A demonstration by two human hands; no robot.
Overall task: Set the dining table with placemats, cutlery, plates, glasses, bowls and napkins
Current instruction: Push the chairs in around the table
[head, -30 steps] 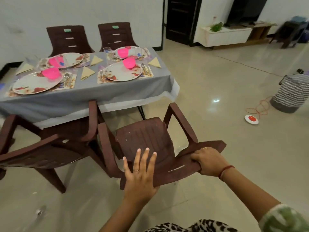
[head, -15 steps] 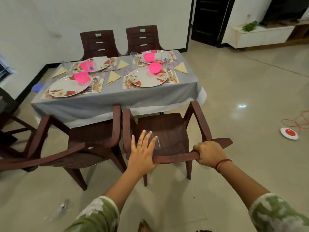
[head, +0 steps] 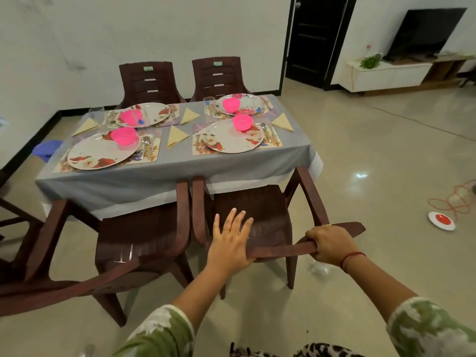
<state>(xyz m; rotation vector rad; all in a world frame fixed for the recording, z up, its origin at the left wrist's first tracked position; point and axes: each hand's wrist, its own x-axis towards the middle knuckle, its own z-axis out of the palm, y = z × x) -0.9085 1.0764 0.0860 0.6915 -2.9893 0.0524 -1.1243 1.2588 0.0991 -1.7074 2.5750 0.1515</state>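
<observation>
The near right chair (head: 257,210) now stands closer in than half a second ago, its armrest tips meeting the cloth hanging from the tabletop (head: 175,161). The left hand (head: 229,243) lies flat, fingers spread, over the backrest's top edge; the right hand (head: 329,243) is curled round that edge. Four plates (head: 103,153), each bearing a pink bowl (head: 125,136), sit on placemats (head: 152,150), with folded napkins (head: 176,135) between. The glasses (head: 209,108) show only faintly; the cutlery (head: 265,131) is partly hidden by plate rims. The neighbouring chair (head: 144,228) is cut off at the left.

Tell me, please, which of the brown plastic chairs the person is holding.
The near right brown plastic chair: right hand grips its backrest, left hand rests on it; the others are untouched.
</observation>
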